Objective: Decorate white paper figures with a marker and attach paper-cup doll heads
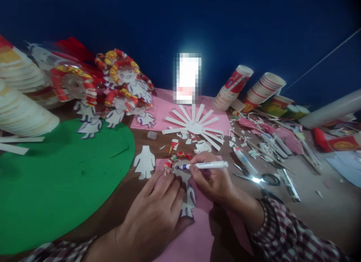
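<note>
My right hand [213,181] is closed round a white marker [205,165], its dark tip touching the head of a paper doll [186,196]. The doll lies on a pink sheet [194,239] and has a red and yellow curled paper fringe [176,159] round its head. My left hand [153,213] lies flat, fingers stretched, pressing the doll and the sheet down just left of the marker tip. A blank white body cut-out [144,162] lies on the wood to the left of the doll.
A large green paper disc [56,179] fills the left. Finished dolls [121,85] and stacked paper plates [19,92] sit behind it. A cut cup spread like a sun [194,124], stacked paper cups [248,89], scissors [259,178], a glue tube [244,160] and scraps lie to the right.
</note>
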A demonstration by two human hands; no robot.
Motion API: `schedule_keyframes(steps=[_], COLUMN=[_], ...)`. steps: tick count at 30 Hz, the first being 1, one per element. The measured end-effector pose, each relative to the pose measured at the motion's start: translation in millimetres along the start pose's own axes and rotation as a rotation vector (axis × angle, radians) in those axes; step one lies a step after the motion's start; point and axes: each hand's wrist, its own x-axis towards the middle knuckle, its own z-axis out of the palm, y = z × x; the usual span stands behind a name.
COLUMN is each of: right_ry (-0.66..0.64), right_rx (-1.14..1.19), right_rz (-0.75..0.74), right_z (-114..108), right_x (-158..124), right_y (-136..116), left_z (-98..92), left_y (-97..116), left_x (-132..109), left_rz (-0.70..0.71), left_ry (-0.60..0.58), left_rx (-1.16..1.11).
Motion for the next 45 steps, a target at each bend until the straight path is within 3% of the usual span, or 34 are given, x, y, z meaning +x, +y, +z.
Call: schedule_keyframes(steps=[11,14,19,25,30,34,38,45], right_ry=[0.051,0.051,0.241,0.373,0.353,0.271,0.176,0.230], right_rx=[0.069,0.128,0.532,0.668,0.613,0.543,0.620,0.776], right_rz=[0.014,0.090,0.343,0.400,0.351,0.333,0.343,0.445], right_z=[-0.8,-0.2,2.0,-0.3,-1.2,0.6,3.3,5.9], right_x=[0.1,-1.4,3.1,13.0,9.9,3.7,-0.6,4.8], right_y=[-1.1,-3.6,-0.6,18.3,16.1,6.7,-2.2,-1.8], left_z=[0.1,0.9,-1.6,-6.7,-8.1,-7.1,-6.0,-4.3], left_y=[-0.5,-1.1,-4.3,-8.7,-8.3,-7.5,-7.1,-7.9], left_x=[0.3,-0.8,0.8,7.8,9.7,10.3,9.2,7.5], left_rz=[-0.003,-0.007,0.002,-0.005,0.021,0.026,0.001,-0.025], left_ry=[0.010,0.006,-0.006,0.002,-0.008,-0.035,-0.065,-0.089], left_rx=[-0.024,-0.030,-0.048,-0.091,-0.090,-0.069,-0.053,-0.069])
